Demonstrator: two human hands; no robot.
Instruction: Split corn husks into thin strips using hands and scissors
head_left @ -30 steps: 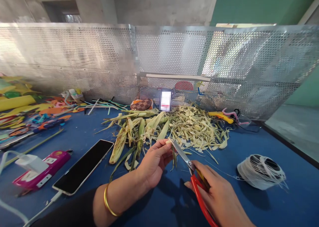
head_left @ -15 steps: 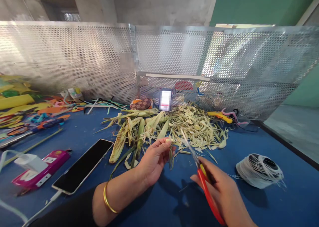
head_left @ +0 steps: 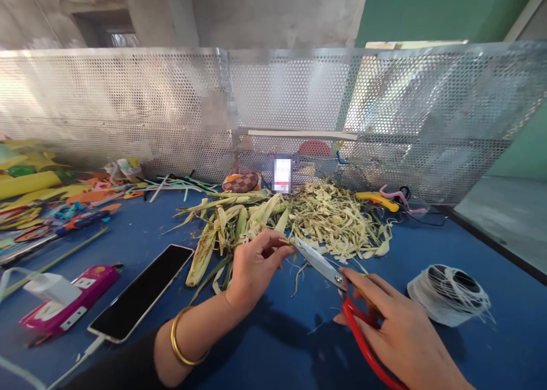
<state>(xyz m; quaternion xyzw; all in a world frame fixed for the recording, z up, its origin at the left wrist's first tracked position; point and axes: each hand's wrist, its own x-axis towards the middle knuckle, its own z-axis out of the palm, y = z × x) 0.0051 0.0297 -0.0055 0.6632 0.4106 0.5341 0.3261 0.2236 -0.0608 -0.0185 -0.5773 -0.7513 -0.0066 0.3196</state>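
Note:
My left hand (head_left: 260, 264), with a gold bangle at its wrist, pinches a small pale piece of corn husk between thumb and fingertips; most of the piece is hidden. In my right hand (head_left: 393, 321) are red-handled scissors (head_left: 320, 264). Their blade tips reach the husk piece right at my left fingertips. Behind my left hand lie long, dry corn husks (head_left: 205, 253). A heap of cut husk strips (head_left: 337, 219) spreads beyond the scissors.
A spool of white string (head_left: 448, 296) stands at right. On the left lie a phone (head_left: 143, 293) on its cable and a magenta power strip (head_left: 77, 299). Coloured scraps (head_left: 64, 207) cover the far left. A perforated metal screen (head_left: 290, 93) borders the blue table (head_left: 282, 350) at the back.
The scissors swung away from my left hand to the right, then came back to its fingertips. My left hand has turned over, its knuckles now facing up, and shifted slightly left.

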